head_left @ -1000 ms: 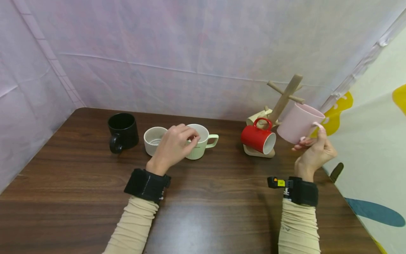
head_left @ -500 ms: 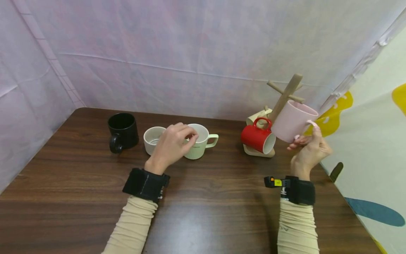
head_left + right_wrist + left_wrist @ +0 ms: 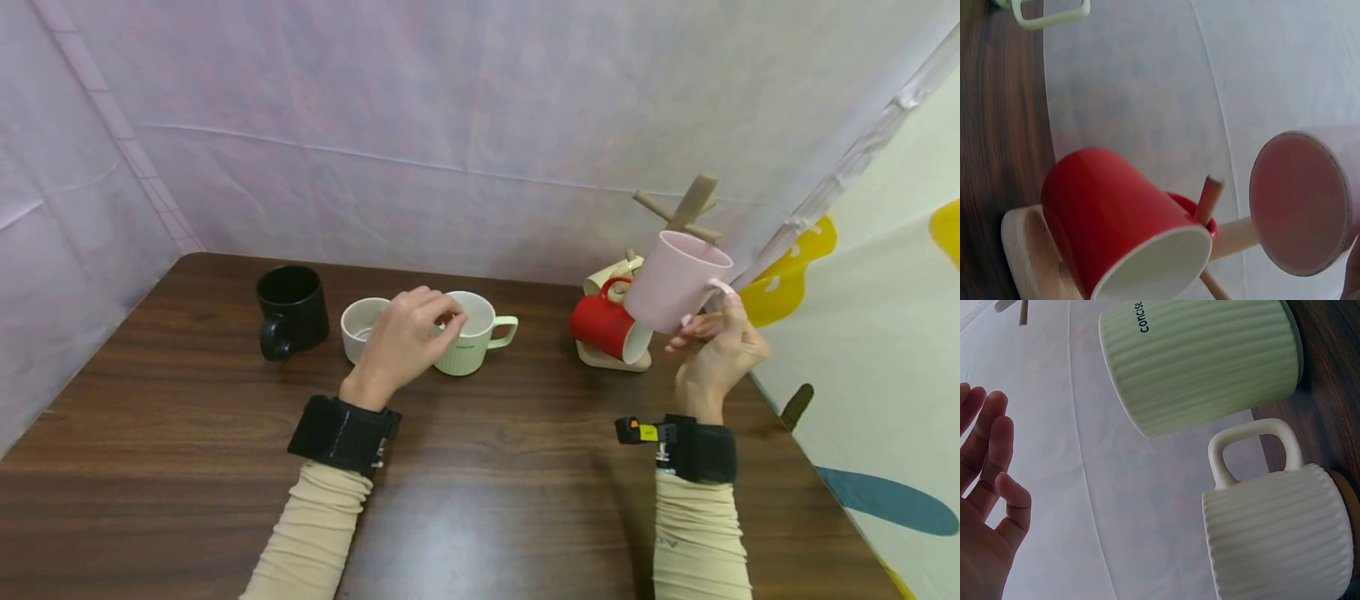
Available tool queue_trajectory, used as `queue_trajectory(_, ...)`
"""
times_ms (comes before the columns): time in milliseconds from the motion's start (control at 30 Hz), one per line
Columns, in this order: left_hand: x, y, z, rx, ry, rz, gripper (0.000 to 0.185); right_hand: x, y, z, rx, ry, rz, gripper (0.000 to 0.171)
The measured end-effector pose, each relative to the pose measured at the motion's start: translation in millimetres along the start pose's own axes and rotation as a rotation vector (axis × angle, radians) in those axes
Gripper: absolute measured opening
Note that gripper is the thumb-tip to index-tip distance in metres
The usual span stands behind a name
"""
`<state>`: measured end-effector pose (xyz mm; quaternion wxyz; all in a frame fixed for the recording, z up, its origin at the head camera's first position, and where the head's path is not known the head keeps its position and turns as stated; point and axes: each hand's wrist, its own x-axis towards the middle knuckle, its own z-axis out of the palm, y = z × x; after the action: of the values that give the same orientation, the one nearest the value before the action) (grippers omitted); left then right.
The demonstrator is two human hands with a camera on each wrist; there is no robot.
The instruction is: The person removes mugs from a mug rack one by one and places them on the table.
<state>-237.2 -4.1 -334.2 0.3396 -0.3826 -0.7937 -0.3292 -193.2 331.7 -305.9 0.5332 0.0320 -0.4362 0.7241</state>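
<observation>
My right hand (image 3: 705, 321) pinches the handle of a pink mug (image 3: 675, 279) and holds it tilted in the air, just in front of the wooden mug tree (image 3: 692, 204). In the right wrist view the pink mug's bottom (image 3: 1300, 200) hangs beside a peg (image 3: 1209, 197). On a lower peg hangs a red mug (image 3: 603, 327), which the pink mug partly covers. My left hand (image 3: 442, 321) hovers with relaxed fingers (image 3: 991, 456) over a pale green ribbed mug (image 3: 480, 337), holding nothing. A cream ribbed mug (image 3: 358, 321) stands just left of it.
A black mug (image 3: 291, 308) stands at the back left of the dark wooden table (image 3: 487, 467). A beige mug (image 3: 611, 273) hangs at the back of the tree, above its base (image 3: 600, 358). A pale curtain closes off the back and left; a patterned cloth hangs past the right edge.
My right hand has carried the pink mug left and slightly up, closer to the mug tree and over the red mug. My left hand has hardly moved.
</observation>
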Motion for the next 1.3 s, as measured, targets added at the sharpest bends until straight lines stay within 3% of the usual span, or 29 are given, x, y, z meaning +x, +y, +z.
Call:
queue_trajectory(500,0.6,-2.2,-3.6,-0.041,0.045,-0.016,0.003,-14,-2,16,0.047,-0.047,0.02,0.05)
queue_trajectory(1033,1.1,-1.4,-6.7,-0.048,0.048,-0.027,0.005,-28,2,29,0.149,-0.13,0.065,0.052)
queue_trajectory(1300,2.1,-0.5,-9.8,-0.043,0.062,-0.031,0.005,-37,4,37,0.13,-0.147,0.103,0.052)
